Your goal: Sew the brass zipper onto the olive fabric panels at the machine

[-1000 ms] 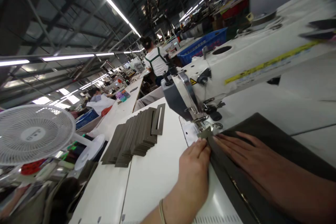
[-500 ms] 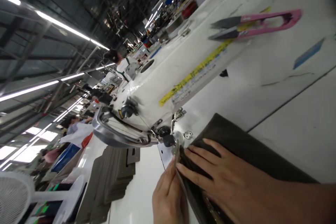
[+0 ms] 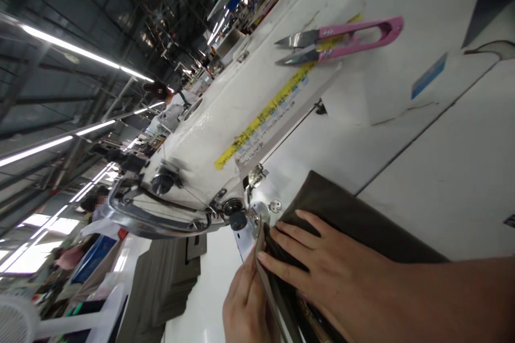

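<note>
At the needle end of a white sewing machine [image 3: 209, 144], the right hand [image 3: 333, 273] is lying with fingers spread flat on a dark olive fabric piece [image 3: 362, 225] on the counter [image 3: 442, 171]. Beside it, the left hand [image 3: 245, 305] is pinching the fabric's raised edge. Pink thread snips [image 3: 341, 40] are resting on the machine's arm, well apart.

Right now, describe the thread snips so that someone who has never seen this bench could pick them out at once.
Start at the big white sewing machine that runs across the table. Follow its arm away from the needle end, along the yellow label, to the far end of that strip. The thread snips lie there on the machine: the only pink thing on it, with two short bare metal blades pointing back toward the needle end.
</note>
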### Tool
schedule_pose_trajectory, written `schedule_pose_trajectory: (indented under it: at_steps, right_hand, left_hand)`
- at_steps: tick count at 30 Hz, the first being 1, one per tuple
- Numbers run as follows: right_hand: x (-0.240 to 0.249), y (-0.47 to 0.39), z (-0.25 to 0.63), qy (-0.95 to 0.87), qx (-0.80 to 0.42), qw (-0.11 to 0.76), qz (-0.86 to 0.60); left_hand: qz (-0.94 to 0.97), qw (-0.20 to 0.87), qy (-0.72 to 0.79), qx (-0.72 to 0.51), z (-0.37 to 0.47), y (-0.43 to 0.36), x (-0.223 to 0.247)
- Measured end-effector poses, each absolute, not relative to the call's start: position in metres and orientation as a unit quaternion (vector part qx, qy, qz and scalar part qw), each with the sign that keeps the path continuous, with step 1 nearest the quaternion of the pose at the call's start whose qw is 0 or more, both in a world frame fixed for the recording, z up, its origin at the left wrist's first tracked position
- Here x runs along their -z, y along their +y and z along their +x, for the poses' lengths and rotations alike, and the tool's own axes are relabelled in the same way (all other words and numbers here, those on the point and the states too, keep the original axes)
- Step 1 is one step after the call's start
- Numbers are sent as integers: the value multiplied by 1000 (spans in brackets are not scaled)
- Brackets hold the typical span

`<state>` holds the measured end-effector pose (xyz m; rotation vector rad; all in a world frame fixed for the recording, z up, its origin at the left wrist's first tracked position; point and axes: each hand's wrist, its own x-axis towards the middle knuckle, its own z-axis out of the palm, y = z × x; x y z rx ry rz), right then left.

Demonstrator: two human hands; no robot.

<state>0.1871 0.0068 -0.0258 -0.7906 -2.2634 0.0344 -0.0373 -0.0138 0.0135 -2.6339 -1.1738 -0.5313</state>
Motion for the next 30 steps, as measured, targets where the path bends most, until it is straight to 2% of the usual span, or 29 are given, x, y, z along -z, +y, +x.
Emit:
schedule_pose_trajectory:
  at_steps: [8,15,20,30]
  right_hand:
    - [39,4,183,-870,49,363,-330]
    - [46,6,189,-875,105,372,-292]
    - [61,15,196,-896,161,345,-229]
    - [42,16,202,-899,197,342,-191]
  left_hand:
    - [-887,134,-413,158,-23,-20,-8]
    - [-876,117,-432,181,-7,-30,-3]
    - [-847,121,-476,204,3,-34,-2]
    - [-854,147,-461,190,6,-31,7]
